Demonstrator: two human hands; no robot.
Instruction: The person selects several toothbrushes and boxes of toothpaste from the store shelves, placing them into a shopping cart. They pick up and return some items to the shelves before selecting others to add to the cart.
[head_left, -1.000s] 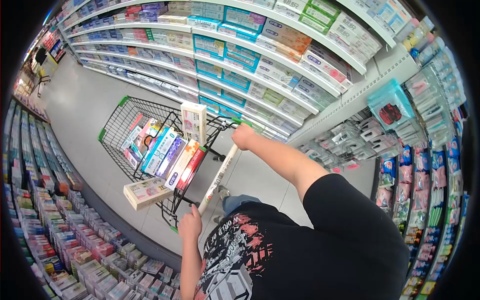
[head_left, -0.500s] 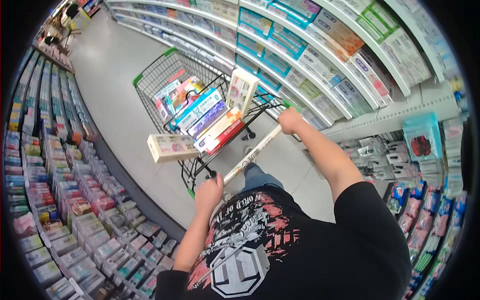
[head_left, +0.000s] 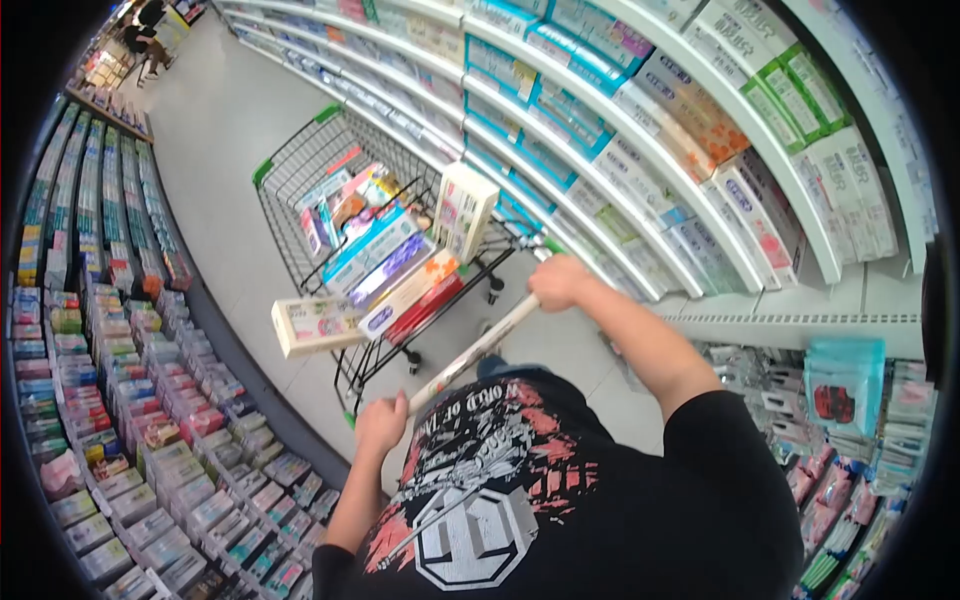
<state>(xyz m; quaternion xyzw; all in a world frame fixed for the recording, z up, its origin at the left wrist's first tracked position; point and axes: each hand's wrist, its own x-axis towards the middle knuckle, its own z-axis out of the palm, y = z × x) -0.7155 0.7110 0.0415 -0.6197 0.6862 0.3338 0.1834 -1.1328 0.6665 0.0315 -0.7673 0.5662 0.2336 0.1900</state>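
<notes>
My left hand [head_left: 383, 422] is closed round the near left end of the shopping cart handle [head_left: 478, 350]. Its right end is wrapped by my right hand [head_left: 560, 282], close to the green corner piece. Ahead of both hands stands the wire shopping cart [head_left: 283, 225]. Inside it lie a blue box [head_left: 366, 250], a purple-and-white box [head_left: 388, 270], a white box with orange flowers [head_left: 418, 288] and a red box [head_left: 428, 312]. One cream carton [head_left: 465, 212] stands upright at the cart's right side. Another cream carton [head_left: 315, 325] sticks out at the left corner.
Shelves of boxed goods [head_left: 690, 120] run along the right, close to the cart. Low racks of small packets [head_left: 170, 410] line the left. Grey floor [head_left: 200, 130] stretches ahead, with a seated person [head_left: 145, 45] far off. A teal pouch [head_left: 843, 385] hangs at right.
In the view, the cart, handle and both hands have shifted left, and the handle sits lower and nearer my body. The right shelves appear shifted too. Both hands keep their hold.
</notes>
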